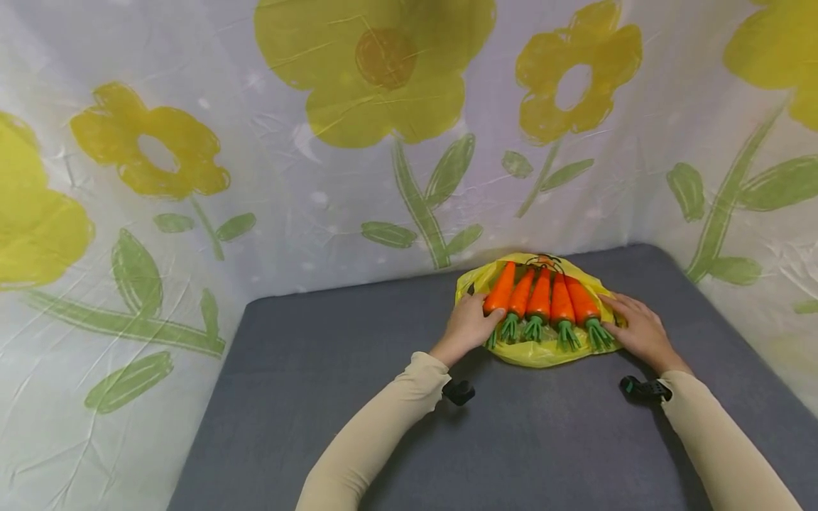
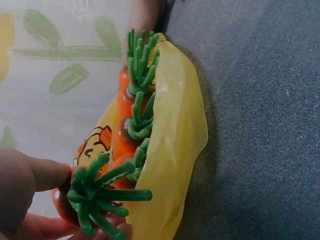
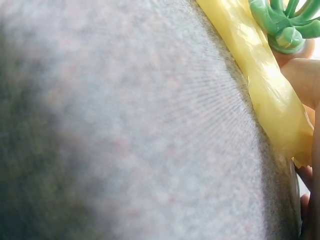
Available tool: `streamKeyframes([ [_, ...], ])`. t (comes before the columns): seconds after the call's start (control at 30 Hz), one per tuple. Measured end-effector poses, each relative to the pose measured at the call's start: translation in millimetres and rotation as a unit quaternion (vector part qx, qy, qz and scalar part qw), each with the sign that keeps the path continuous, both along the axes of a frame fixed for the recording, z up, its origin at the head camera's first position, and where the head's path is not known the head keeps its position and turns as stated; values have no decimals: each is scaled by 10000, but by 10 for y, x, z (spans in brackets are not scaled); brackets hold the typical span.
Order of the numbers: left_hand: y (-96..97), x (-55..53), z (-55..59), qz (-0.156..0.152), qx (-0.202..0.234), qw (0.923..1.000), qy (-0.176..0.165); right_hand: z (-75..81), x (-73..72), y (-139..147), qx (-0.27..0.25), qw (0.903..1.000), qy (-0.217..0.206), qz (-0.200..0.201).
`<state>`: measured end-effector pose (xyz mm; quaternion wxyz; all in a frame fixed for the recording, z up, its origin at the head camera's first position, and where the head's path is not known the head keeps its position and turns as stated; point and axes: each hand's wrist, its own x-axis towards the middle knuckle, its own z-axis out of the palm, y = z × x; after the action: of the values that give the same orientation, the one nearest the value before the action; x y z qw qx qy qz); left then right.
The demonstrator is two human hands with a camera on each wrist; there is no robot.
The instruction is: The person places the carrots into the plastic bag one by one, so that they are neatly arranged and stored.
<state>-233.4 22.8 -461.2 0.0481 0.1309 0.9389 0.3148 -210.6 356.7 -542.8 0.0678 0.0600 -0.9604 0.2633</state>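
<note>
Several orange carrots (image 1: 539,292) with green tops lie side by side on a yellow plastic bag (image 1: 537,355), tops toward me. My left hand (image 1: 471,325) grips the leftmost carrot; in the left wrist view its thumb and fingers close around that carrot below the green top (image 2: 95,195). At the opposite end of the row, my right hand (image 1: 639,333) holds the rightmost carrot (image 1: 583,301). In the right wrist view its thumb (image 3: 302,80) touches the carrot just below the green top (image 3: 285,25), beside the bag's edge. Part of the right fingers is hidden.
The bag and carrots rest near the back edge of a grey cloth-covered table (image 1: 332,369). A white curtain (image 1: 287,213) printed with yellow flowers hangs behind it and along the sides. Dark cameras (image 1: 459,392) are strapped at both wrists.
</note>
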Motion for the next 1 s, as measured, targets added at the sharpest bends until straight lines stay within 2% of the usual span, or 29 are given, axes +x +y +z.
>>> streamKeyframes([
  [0.3, 77, -69, -47, 130, -307, 9994, 84, -21, 3, 3, -40, 10000, 20, 39],
  [0.6, 148, -123, -130, 453, -882, 9942, 419, -43, 3, 20, -46, 10000, 31, 7],
  [1.0, 180, -201, -204, 540, -1254, 9871, 832, -19, 5, 17, -52, 9999, 88, 16],
])
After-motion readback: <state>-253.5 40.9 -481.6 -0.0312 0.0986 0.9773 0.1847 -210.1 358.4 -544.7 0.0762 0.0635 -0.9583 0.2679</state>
